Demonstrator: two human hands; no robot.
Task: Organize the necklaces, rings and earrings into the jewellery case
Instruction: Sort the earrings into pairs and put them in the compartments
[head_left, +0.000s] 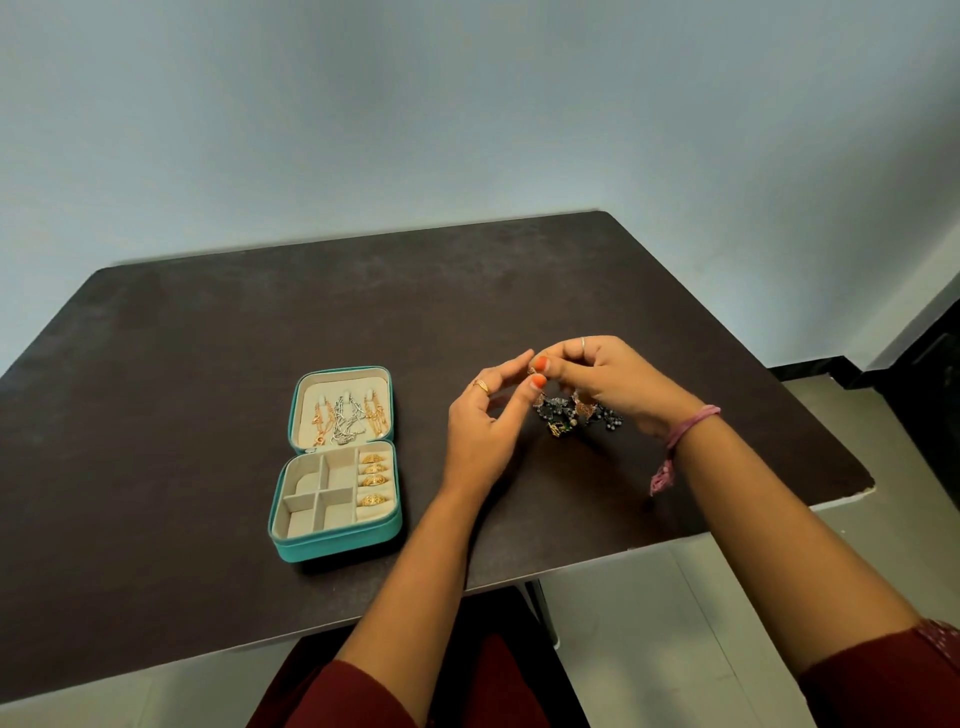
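My right hand (597, 379) pinches an earring (534, 370) above the earring pile (576, 413) — left hand (483, 415) loose, fingers relaxed beside it; jewellery case (337, 467) lies open on worktop (208, 338).

open teal case (337, 540), earrings (576, 415) beside

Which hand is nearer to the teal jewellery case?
The left hand. It is raised just right of the jewellery case, apart from it. The right hand is farther right, over the pile of earrings.
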